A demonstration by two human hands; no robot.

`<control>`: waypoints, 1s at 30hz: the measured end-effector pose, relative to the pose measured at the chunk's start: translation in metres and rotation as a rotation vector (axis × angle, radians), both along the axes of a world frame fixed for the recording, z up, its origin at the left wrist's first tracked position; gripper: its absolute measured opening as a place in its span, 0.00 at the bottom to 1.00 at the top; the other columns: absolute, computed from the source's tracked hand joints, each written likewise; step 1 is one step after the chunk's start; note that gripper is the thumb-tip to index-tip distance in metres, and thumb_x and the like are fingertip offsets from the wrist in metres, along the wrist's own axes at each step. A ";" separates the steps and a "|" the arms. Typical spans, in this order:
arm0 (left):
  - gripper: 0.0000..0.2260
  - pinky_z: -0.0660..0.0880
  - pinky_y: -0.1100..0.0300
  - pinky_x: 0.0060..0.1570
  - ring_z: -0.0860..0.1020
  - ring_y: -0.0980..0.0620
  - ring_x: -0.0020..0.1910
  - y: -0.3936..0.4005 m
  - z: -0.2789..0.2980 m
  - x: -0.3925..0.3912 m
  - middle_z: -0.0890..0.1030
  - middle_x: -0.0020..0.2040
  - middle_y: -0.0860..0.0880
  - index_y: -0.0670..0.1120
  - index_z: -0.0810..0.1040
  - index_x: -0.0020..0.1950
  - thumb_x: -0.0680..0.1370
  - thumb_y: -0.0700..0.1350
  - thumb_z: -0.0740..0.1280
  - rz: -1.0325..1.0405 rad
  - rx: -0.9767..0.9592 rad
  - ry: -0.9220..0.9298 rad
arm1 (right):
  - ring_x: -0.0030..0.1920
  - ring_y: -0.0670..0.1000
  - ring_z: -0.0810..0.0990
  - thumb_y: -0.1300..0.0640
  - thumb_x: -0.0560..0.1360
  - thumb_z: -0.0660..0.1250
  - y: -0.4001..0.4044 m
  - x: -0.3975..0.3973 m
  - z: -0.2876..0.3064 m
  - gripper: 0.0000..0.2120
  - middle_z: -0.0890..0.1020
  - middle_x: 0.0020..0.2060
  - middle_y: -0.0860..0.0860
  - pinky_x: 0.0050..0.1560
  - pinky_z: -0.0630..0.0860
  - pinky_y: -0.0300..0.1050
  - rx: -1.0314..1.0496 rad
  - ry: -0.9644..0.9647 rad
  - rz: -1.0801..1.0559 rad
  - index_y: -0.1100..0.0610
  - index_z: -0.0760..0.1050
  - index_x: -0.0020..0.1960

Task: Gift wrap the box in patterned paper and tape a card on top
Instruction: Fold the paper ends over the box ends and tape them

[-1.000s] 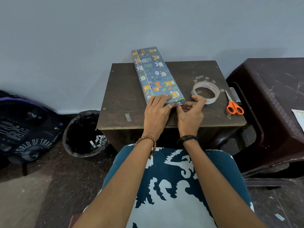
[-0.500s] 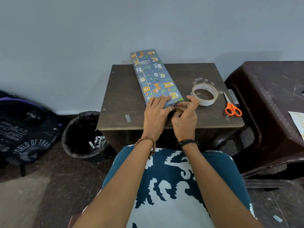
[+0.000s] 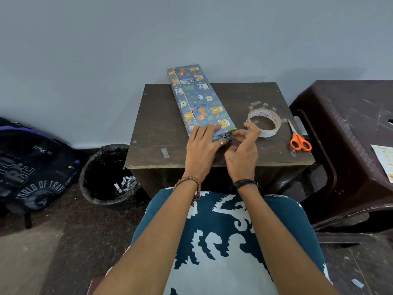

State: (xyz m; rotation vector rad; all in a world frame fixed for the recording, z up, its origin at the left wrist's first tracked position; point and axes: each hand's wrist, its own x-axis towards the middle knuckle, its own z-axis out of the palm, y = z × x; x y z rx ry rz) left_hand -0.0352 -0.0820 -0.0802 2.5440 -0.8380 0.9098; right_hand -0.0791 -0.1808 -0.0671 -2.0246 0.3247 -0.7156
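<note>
So I'm seated at a small dark brown table (image 3: 161,116) pushed up against a pale blue-grey wall (image 3: 191,28), my lap in a teal and white print just below its near edge. Off to my left on the floor sits a black bin (image 3: 102,177) lined with a black bag, a few scraps of paper in it, and beyond that a dark backpack (image 3: 32,167) with white lettering. To my right stands a dark brown plastic stool (image 3: 350,135) with a sheet of paper (image 3: 383,160) lying at its edge.

On the table, the long box (image 3: 197,99) lies wrapped in blue paper with little animals, running away from me, its far end sticking out past the back edge of the table. Just right of it sits the roll of tape (image 3: 264,122), flat on its side, with short cut strips of tape stuck to the tabletop around it. Orange-handled scissors (image 3: 297,137) lie farther right, blades closed and pointing away. One more strip of tape (image 3: 164,152) is stuck near the front left.

My left hand (image 3: 202,150) lies flat with straight fingers, pressing down on the near end of the box. My right hand (image 3: 242,147) is right beside it, fingers curled in, pinching the folded paper at the box's near right corner; my index finger reaches up and touches the tape roll.
</note>
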 end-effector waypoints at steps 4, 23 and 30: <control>0.08 0.67 0.55 0.55 0.71 0.48 0.55 0.000 0.000 0.000 0.80 0.55 0.47 0.54 0.83 0.47 0.72 0.44 0.67 -0.009 -0.005 -0.027 | 0.52 0.47 0.81 0.77 0.66 0.58 -0.001 0.001 0.001 0.29 0.77 0.51 0.54 0.47 0.72 0.28 0.033 0.003 0.007 0.62 0.61 0.65; 0.16 0.67 0.52 0.55 0.69 0.46 0.55 -0.004 -0.001 -0.001 0.78 0.58 0.45 0.52 0.81 0.55 0.69 0.40 0.70 0.047 0.106 -0.036 | 0.48 0.49 0.77 0.77 0.66 0.54 -0.016 0.000 0.016 0.28 0.78 0.51 0.53 0.50 0.73 0.37 0.081 -0.046 -0.141 0.60 0.62 0.64; 0.20 0.71 0.52 0.55 0.68 0.47 0.56 -0.004 0.002 -0.004 0.78 0.58 0.45 0.53 0.81 0.55 0.65 0.40 0.77 0.072 0.115 0.016 | 0.51 0.48 0.72 0.71 0.71 0.60 -0.039 0.009 0.019 0.19 0.79 0.51 0.50 0.52 0.69 0.41 -0.127 0.029 -0.288 0.55 0.70 0.58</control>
